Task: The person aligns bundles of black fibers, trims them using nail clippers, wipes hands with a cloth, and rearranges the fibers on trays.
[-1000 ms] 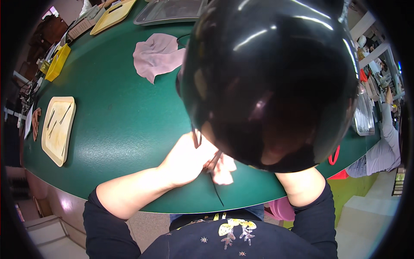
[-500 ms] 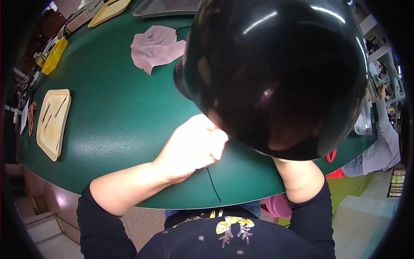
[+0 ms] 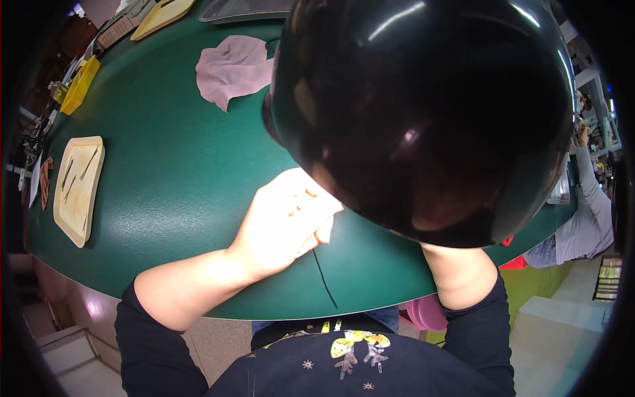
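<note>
My left hand [image 3: 288, 215] is closed at the lower left edge of a large, glossy black dome-shaped lamp shade [image 3: 423, 132]. Its fingers are curled and pressed together. From beneath it a thin black strand [image 3: 323, 274], like a cord or wire, runs over the green tabletop toward the near edge; its upper end vanishes at the fingers. My right forearm [image 3: 460, 271] reaches up from the lower right. The shade covers my right hand, so neither its fingers nor anything in them can be seen.
A pink cloth [image 3: 235, 69] lies on the green table [image 3: 172, 165] left of the shade. At far left is a cream tray [image 3: 76, 205] with several thin dark tools. Beyond stand a yellow bin [image 3: 79, 86] and a grey tray [image 3: 245, 10]. Another person's sleeve [image 3: 585, 228] shows at right.
The fingers of my left hand have shifted and turned slightly, showing more of their curl. The view has moved a little, so the shade sits slightly differently. My right forearm stays almost in place.
</note>
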Action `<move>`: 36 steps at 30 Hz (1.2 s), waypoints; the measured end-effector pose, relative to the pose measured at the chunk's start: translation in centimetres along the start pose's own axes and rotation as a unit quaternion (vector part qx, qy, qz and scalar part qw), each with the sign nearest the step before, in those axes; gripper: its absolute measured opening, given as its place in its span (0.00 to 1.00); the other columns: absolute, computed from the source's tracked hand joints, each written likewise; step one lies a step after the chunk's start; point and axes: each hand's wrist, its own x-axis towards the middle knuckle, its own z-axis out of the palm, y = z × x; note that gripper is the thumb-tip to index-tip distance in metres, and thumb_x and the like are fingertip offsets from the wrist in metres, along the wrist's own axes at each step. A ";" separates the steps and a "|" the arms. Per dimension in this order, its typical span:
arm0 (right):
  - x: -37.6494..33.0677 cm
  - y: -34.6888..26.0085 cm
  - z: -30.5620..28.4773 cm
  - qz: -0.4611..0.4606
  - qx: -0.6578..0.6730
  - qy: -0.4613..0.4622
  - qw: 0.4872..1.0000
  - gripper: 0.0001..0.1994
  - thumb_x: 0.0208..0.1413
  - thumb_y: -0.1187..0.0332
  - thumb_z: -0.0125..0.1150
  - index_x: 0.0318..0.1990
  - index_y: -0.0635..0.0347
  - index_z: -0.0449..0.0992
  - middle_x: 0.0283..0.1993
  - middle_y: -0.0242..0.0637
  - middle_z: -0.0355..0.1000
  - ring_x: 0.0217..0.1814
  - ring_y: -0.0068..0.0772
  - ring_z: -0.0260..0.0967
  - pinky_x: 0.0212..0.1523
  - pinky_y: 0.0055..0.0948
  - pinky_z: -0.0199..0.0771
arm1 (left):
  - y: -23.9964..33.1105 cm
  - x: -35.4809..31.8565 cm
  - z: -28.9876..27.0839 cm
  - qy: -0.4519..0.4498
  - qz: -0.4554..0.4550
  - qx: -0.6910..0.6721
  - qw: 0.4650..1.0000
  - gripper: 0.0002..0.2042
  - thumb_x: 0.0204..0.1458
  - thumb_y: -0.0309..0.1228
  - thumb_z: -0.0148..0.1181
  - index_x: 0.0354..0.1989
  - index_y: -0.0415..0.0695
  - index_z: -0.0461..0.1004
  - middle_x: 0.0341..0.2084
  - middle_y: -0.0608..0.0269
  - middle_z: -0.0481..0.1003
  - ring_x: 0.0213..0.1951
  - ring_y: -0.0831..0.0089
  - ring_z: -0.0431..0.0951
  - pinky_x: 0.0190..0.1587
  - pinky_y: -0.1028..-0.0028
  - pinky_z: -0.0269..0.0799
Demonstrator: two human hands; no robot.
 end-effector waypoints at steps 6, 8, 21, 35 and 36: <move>0.2 0.2 0.1 0.004 0.004 0.003 1.000 0.19 0.46 0.71 0.52 0.48 0.64 0.62 0.46 0.41 0.62 0.46 0.32 0.60 0.46 0.29 0.61 | 0.8 0.1 0.1 0.028 -0.006 0.073 0.997 0.04 0.47 0.25 0.49 0.26 0.39 0.62 0.14 0.65 0.66 0.18 0.83 0.66 0.19 0.84 0.61; 0.2 0.3 0.1 0.005 0.004 0.003 1.000 0.19 0.46 0.71 0.52 0.48 0.64 0.62 0.46 0.41 0.62 0.46 0.32 0.60 0.45 0.29 0.61 | 0.3 0.1 -0.1 0.025 0.009 0.045 0.999 0.04 0.47 0.25 0.49 0.26 0.39 0.62 0.14 0.65 0.66 0.18 0.82 0.66 0.19 0.83 0.61; 0.0 -0.3 0.0 0.001 0.004 0.003 1.000 0.18 0.47 0.70 0.51 0.48 0.64 0.62 0.45 0.41 0.63 0.45 0.32 0.61 0.44 0.29 0.62 | -0.2 0.4 -0.9 -0.021 0.000 -0.044 0.999 0.05 0.49 0.27 0.46 0.28 0.40 0.65 0.11 0.66 0.64 0.11 0.85 0.59 0.13 0.87 0.51; 0.3 0.8 0.1 0.003 0.004 0.011 1.000 0.18 0.48 0.70 0.50 0.48 0.64 0.62 0.44 0.40 0.63 0.44 0.31 0.62 0.43 0.29 0.62 | -0.3 0.4 -1.0 -0.003 0.037 0.024 0.999 0.04 0.49 0.27 0.47 0.27 0.40 0.65 0.12 0.66 0.64 0.12 0.85 0.59 0.13 0.86 0.51; 0.4 0.9 0.1 0.003 0.003 0.011 1.000 0.18 0.48 0.70 0.50 0.48 0.64 0.62 0.44 0.40 0.63 0.44 0.31 0.62 0.43 0.29 0.63 | -0.3 0.4 -1.0 -0.004 0.040 0.030 0.999 0.04 0.49 0.27 0.48 0.27 0.40 0.65 0.12 0.65 0.64 0.12 0.85 0.59 0.13 0.86 0.51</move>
